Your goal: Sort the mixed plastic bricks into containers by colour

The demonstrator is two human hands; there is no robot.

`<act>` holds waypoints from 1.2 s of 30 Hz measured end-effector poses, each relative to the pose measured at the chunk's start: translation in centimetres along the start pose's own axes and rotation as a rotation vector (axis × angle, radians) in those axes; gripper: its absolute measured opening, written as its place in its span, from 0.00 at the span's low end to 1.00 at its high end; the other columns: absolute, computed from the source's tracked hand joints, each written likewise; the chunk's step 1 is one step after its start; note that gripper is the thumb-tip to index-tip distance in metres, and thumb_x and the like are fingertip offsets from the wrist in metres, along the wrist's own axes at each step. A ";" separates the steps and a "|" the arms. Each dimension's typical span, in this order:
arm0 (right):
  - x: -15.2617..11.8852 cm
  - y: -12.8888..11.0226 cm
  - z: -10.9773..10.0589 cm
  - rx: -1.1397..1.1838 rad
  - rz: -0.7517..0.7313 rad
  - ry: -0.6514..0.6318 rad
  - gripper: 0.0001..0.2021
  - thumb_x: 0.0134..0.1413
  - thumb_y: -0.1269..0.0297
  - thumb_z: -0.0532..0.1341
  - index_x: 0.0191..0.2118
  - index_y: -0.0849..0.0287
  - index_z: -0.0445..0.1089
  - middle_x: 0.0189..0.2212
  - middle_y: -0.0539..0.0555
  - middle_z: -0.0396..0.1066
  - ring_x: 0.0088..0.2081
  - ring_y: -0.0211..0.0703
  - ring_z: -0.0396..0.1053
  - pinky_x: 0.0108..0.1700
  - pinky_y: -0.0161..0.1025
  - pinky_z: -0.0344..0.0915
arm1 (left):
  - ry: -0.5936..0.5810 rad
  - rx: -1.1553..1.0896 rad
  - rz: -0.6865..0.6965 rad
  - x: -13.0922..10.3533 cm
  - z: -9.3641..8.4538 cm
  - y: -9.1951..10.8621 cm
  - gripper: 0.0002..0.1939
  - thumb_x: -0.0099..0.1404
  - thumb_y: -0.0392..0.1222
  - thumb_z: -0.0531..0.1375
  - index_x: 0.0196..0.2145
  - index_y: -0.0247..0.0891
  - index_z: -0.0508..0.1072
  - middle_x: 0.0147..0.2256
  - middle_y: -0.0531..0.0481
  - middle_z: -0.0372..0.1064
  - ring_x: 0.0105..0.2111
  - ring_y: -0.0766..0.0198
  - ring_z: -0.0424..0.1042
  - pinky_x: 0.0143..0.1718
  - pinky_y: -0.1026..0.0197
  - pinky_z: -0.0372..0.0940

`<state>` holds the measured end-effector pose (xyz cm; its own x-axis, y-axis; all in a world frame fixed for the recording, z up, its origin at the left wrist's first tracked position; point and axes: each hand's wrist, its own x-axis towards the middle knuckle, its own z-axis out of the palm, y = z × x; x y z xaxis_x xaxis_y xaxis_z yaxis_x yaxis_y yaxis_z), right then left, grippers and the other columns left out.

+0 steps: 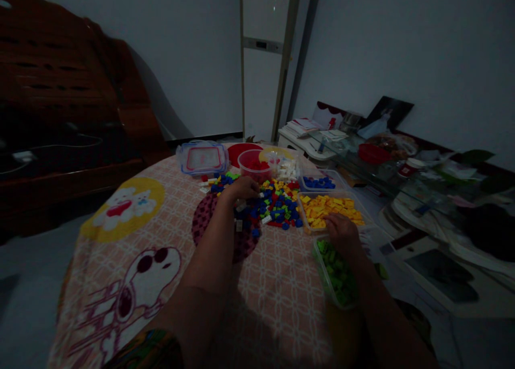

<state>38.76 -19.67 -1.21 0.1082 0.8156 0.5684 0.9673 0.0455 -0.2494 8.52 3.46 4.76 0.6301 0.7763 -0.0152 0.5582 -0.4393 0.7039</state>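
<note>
My left hand [244, 187] reaches over a mixed pile of building bricks [284, 204] in blue, red, green, yellow and white. Its fingers are closed, and a white building brick [261, 195] shows at the fingertips. My right hand [341, 231] is at the front edge of a clear tub heaped with yellow bricks [336, 208]. The fingers there are bent together at the yellow bricks; what they hold, if anything, is hidden. Under the right forearm stands a tub of green bricks [336, 270], partly covered by the arm.
Behind the pile are a round tub of red bricks [254, 165], white bricks [287, 168] in clear plastic and a tub of blue bricks [319, 182]. A blue-rimmed lid [202, 158] lies back left on the patterned tablecloth [277, 299]. A cluttered glass-topped table [370, 170] stands at right.
</note>
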 end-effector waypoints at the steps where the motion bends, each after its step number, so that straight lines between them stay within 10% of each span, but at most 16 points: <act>1: 0.0 0.1 0.1 -0.002 -0.002 0.000 0.16 0.63 0.62 0.51 0.38 0.58 0.76 0.40 0.62 0.78 0.45 0.52 0.73 0.53 0.50 0.68 | 0.014 -0.060 -0.003 0.0 0.0 -0.2 0.01 0.44 0.37 0.64 0.19 0.39 0.76 0.19 0.54 0.71 0.22 0.66 0.67 0.25 0.67 0.59; 10: 0.0 0.2 0.1 -0.001 -0.009 0.000 0.15 0.62 0.63 0.51 0.37 0.59 0.76 0.39 0.61 0.78 0.44 0.51 0.73 0.52 0.49 0.68 | -0.035 -0.567 -0.062 -0.5 0.5 0.3 0.12 0.48 0.43 0.69 0.26 0.36 0.72 0.21 0.53 0.71 0.21 0.67 0.70 0.25 0.65 0.66; 30: -0.1 0.4 0.4 -0.001 -0.010 0.037 0.16 0.63 0.62 0.51 0.37 0.59 0.77 0.40 0.62 0.79 0.44 0.52 0.73 0.52 0.49 0.68 | 0.089 -0.612 -0.017 -0.4 0.4 1.5 0.10 0.50 0.40 0.70 0.28 0.32 0.76 0.20 0.52 0.72 0.19 0.69 0.68 0.22 0.69 0.60; 36: 0.0 0.3 0.2 -0.007 -0.027 0.037 0.16 0.63 0.62 0.51 0.37 0.58 0.77 0.38 0.61 0.79 0.43 0.51 0.74 0.52 0.50 0.69 | 0.198 -0.762 -0.098 1.6 3.2 2.8 0.06 0.53 0.36 0.68 0.24 0.32 0.75 0.20 0.51 0.73 0.20 0.70 0.68 0.26 0.67 0.65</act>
<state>39.01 -19.55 -1.40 0.0906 0.7925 0.6030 0.9715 0.0630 -0.2287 12.80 2.02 4.45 0.4498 0.8927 -0.0256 0.0378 0.0096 0.9992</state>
